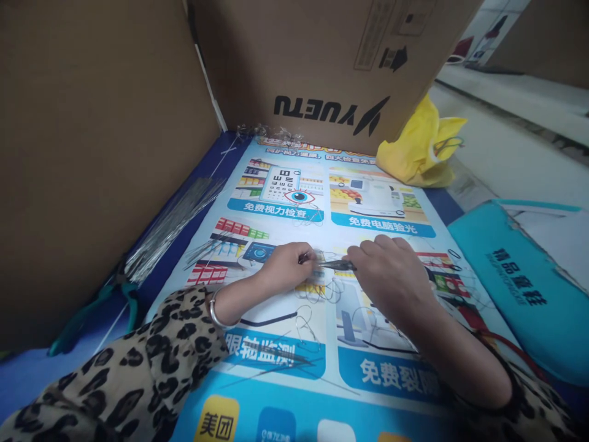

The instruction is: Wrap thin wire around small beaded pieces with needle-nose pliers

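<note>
Over the middle of a printed poster (pixel 276 245), my two hands meet. My right hand (pixel 391 273) is closed round needle-nose pliers (pixel 339 265), whose jaws point left. My left hand (pixel 291 268) is closed in a pinch right at the jaw tips, on thin metal wire; its exact shape there is blurred. Bent loops of thin wire (pixel 329 288) lie just below the hands. Closer to me, a few straight wires (pixel 276 362) are spread across the poster.
At left lie a bundle of straight wires (pixel 170 224) and green-handled pliers (pixel 122 291). Cardboard (pixel 115 123) walls rise at the left and back, with small bent wire pieces (pixel 269 132) at their foot. On the right are a yellow bag (pixel 414 150) and a turquoise box (pixel 515 276).
</note>
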The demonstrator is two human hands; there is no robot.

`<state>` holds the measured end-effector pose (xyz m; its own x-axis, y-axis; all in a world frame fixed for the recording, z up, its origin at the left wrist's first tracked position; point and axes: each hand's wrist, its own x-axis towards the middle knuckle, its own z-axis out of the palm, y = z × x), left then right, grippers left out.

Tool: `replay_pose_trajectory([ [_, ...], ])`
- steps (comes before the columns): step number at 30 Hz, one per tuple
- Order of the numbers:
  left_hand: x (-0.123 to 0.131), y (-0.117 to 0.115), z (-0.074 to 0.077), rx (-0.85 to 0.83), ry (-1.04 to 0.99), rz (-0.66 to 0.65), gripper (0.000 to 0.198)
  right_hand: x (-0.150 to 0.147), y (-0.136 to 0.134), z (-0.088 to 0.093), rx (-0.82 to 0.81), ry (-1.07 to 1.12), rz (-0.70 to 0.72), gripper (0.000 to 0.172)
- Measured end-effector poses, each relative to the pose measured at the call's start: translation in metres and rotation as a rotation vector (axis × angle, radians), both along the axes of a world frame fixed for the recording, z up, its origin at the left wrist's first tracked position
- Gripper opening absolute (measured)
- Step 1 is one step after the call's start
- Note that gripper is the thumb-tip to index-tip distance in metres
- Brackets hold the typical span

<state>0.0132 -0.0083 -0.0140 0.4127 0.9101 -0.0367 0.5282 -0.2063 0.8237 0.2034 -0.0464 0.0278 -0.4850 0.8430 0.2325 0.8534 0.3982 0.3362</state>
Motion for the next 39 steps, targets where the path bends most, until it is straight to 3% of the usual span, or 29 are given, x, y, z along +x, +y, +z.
replay_pose_trajectory([
  [4,0.000,0.000,-0.003,-0.024,-0.052,0.049,0.009,0.009,-0.001,-0.007,-0.139,0.058,-0.040,0.013],
  [9,-0.001,0.001,-0.004,-0.034,-0.084,0.049,0.007,0.025,0.005,-0.006,-0.004,0.032,-0.136,0.016],
  [15,-0.002,0.002,-0.004,-0.043,-0.105,-0.002,0.007,0.030,0.010,-0.010,0.129,-0.101,-0.104,0.018],
  [25,-0.001,0.000,-0.002,-0.049,-0.075,-0.024,0.010,0.028,0.018,-0.016,0.124,-0.075,0.032,0.020],
  [31,0.002,0.001,0.005,0.098,0.139,-0.110,0.018,0.020,0.016,-0.001,0.188,-0.144,0.082,0.022],
  [39,0.001,0.002,0.026,0.187,0.509,-0.215,0.024,0.008,0.020,0.018,0.194,-0.188,0.173,0.018],
])
